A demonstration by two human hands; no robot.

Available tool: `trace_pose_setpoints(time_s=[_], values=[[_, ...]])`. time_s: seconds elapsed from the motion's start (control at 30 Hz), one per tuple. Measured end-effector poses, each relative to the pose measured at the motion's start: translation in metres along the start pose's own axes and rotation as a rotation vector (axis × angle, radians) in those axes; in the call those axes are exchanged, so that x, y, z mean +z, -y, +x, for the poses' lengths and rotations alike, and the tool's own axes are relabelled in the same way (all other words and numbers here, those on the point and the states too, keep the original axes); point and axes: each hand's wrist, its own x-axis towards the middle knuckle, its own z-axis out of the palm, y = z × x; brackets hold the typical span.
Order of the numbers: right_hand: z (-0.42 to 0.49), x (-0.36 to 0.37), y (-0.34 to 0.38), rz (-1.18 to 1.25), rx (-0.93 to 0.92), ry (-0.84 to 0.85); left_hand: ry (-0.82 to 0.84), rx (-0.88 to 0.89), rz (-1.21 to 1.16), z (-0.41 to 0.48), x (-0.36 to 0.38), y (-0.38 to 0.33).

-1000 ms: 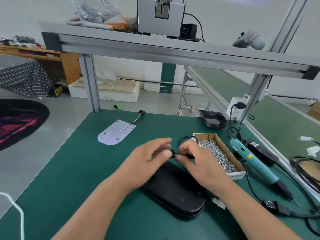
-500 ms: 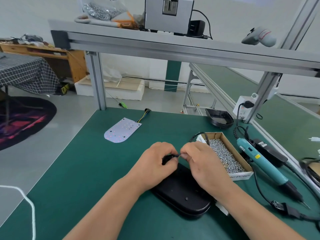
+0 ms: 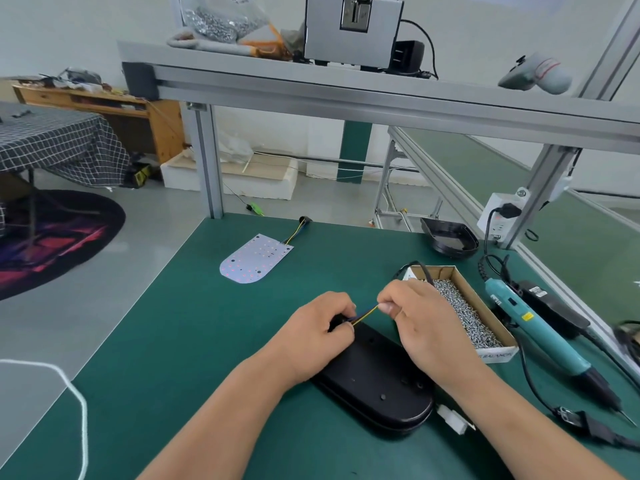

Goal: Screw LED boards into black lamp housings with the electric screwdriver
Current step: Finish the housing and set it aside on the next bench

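Green-matted workbench (image 3: 207,341) in a grey-floored room, round dark rug (image 3: 52,237) far left. Black oval plastic lamp housing (image 3: 374,382) lies near centre, pale LED board (image 3: 254,259) further back left, teal electric screwdriver (image 3: 533,330) on the right. Both the left hand (image 3: 318,327) and right hand (image 3: 415,317) pinch thin yellow-blue wires (image 3: 365,314), which are now stretched further apart than half a second ago

housing (image 3: 377,382) centre | screw box (image 3: 485,306) right | screwdriver (image 3: 533,330) far right | LED board (image 3: 254,259) behind-left
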Motion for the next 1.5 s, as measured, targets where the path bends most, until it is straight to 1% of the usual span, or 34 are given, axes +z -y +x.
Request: trace_pose_setpoints(time_s=[0.2,0.37,0.5,0.63,0.73,0.8,0.9,1.0,1.07,1.13,1.2,1.27,1.37,1.5], values=[[-0.003,0.000,0.002,0.063,0.091,0.025,0.021,-0.034,0.014,-0.003,0.000,-0.003],[-0.004,0.002,0.001,0.079,0.139,0.002,0.067,-0.047,-0.008,-0.004,-0.004,-0.002],[-0.003,0.000,-0.004,0.234,0.227,-0.063,0.157,-0.098,0.041,-0.004,-0.007,0.003],[-0.003,0.001,-0.007,0.320,0.266,-0.109,0.061,-0.092,0.120,0.000,-0.009,0.000],[0.000,0.000,-0.009,0.231,0.271,-0.040,0.007,-0.125,0.072,0.003,-0.012,-0.001],[0.002,-0.002,-0.006,0.166,0.218,-0.021,-0.039,-0.151,-0.028,0.004,-0.012,-0.001],[0.005,-0.010,0.000,0.051,0.066,0.030,-0.062,-0.166,-0.238,0.006,-0.006,-0.006],[0.006,-0.009,0.002,-0.022,0.007,0.126,-0.069,-0.165,-0.301,0.006,0.001,-0.007],[0.007,-0.005,-0.001,0.035,0.070,0.123,-0.081,-0.185,-0.375,0.005,0.001,-0.008],[0.009,-0.008,-0.007,0.161,0.199,0.077,-0.100,-0.187,-0.503,0.006,0.001,-0.007],[0.010,-0.013,-0.011,0.251,0.283,0.050,-0.118,-0.182,-0.622,0.006,0.001,-0.004],[0.010,-0.014,-0.013,0.301,0.341,0.048,-0.111,-0.171,-0.664,0.006,0.003,-0.004],[0.009,-0.008,-0.013,0.304,0.387,-0.014,-0.081,-0.198,-0.742,0.006,0.005,-0.005],[0.009,-0.002,-0.016,0.342,0.416,-0.046,-0.020,-0.213,-1.018,0.006,0.004,-0.010]])
